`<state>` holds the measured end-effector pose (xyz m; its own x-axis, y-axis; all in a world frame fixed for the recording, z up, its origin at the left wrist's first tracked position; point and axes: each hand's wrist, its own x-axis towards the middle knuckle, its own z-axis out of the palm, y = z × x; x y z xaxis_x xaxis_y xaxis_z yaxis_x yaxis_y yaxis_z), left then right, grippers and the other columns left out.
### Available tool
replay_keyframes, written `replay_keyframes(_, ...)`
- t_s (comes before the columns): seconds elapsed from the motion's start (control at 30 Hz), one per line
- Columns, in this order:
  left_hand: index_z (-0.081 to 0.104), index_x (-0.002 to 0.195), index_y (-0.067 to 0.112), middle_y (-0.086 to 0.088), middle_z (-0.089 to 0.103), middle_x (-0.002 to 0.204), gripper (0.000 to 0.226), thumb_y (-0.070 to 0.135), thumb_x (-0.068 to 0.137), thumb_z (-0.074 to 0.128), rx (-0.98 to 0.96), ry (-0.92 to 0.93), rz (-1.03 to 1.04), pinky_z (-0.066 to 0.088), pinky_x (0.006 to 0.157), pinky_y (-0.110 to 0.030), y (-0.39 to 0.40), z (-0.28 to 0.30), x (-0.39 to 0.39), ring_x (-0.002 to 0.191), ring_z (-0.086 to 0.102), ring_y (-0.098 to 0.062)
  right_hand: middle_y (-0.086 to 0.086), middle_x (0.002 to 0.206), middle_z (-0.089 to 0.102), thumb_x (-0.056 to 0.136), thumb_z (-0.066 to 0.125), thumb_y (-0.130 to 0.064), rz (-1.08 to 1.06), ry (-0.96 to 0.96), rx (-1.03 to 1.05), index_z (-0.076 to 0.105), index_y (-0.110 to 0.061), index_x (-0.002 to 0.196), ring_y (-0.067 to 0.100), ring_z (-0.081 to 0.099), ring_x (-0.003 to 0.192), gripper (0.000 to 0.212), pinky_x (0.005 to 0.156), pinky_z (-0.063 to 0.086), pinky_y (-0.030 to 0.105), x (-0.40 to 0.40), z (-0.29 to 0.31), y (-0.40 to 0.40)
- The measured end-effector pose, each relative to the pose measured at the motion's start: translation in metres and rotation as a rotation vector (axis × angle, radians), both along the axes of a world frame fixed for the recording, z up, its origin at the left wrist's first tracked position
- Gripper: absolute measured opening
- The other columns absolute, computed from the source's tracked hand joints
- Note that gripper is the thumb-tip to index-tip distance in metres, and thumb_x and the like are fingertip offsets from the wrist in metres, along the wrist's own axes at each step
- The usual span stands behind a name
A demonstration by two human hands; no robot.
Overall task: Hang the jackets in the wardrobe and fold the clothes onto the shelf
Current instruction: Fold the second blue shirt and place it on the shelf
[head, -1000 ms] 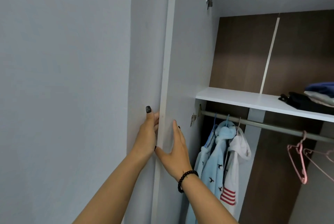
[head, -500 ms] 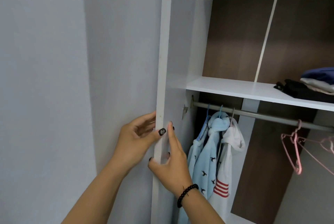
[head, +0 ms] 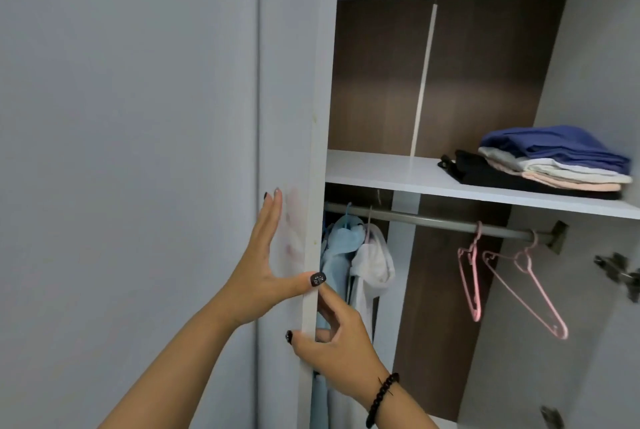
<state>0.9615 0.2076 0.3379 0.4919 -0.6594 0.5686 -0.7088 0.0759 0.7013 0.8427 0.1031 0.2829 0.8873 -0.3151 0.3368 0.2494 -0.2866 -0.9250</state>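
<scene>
The white wardrobe door (head: 294, 82) stands part-way across the opening, its edge towards me. My left hand (head: 263, 269) lies flat on its outer face, fingers straight and thumb across the edge. Just below, my right hand (head: 336, 349) grips the door edge, thumb outside and fingers inside. Behind the door, a light blue jacket (head: 341, 255) and a white hooded jacket (head: 372, 258) hang from the rail (head: 433, 220). A stack of folded clothes (head: 554, 158) lies at the right end of the shelf (head: 381, 172).
Two bare pink hangers (head: 471, 279) (head: 526, 293) hang at the rail's right end. The right door (head: 595, 324), with metal hinges (head: 616, 269), stands open at the right. A grey wall (head: 121, 151) fills the left.
The door has swung further across the opening and hides part of the jackets. My left hand went from curled round the edge to flat on the door's face.
</scene>
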Motion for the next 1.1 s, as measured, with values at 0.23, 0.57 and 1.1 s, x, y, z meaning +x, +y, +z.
replay_keyframes(0.23, -0.017, 0.143, 0.052, 0.022, -0.020, 0.156, 0.124, 0.079, 0.051, 0.062, -0.012, -0.034, 0.164, 0.014, 0.119, -0.049, -0.090, -0.002, -0.031, 0.146, -0.011, -0.005, -0.007, 0.113, 0.068, 0.083, 0.068, 0.000, -0.177, 0.013, 0.044, 0.059, -0.037, 0.120, 0.007, 0.064, 0.105, 0.053, 0.086, 0.056, 0.031, -0.045, -0.003, -0.071)
replay_keyframes(0.57, -0.020, 0.145, 0.045, 0.006, -0.020, 0.158, 0.124, 0.064, 0.065, 0.073, -0.036, -0.034, 0.440, 0.013, 0.116, -0.056, -0.189, -0.005, -0.044, 0.147, -0.013, -0.030, -0.017, 0.133, 0.046, 0.085, 0.067, -0.011, -0.413, 0.141, -0.045, 0.040, -0.036, 0.137, -0.003, 0.050, 0.116, 0.063, 0.084, 0.050, 0.012, -0.114, -0.018, -0.158)
replay_keyframes(1.1, -0.020, 0.147, 0.036, -0.006, -0.022, 0.157, 0.131, 0.074, 0.060, 0.070, 0.117, 0.000, 0.594, 0.020, 0.108, -0.069, -0.256, 0.003, -0.033, 0.144, -0.014, -0.041, -0.024, 0.126, 0.046, 0.087, 0.065, -0.011, -0.552, 0.198, -0.118, 0.052, -0.041, 0.116, -0.005, 0.053, 0.108, 0.043, 0.075, 0.048, 0.006, -0.133, -0.021, -0.165)
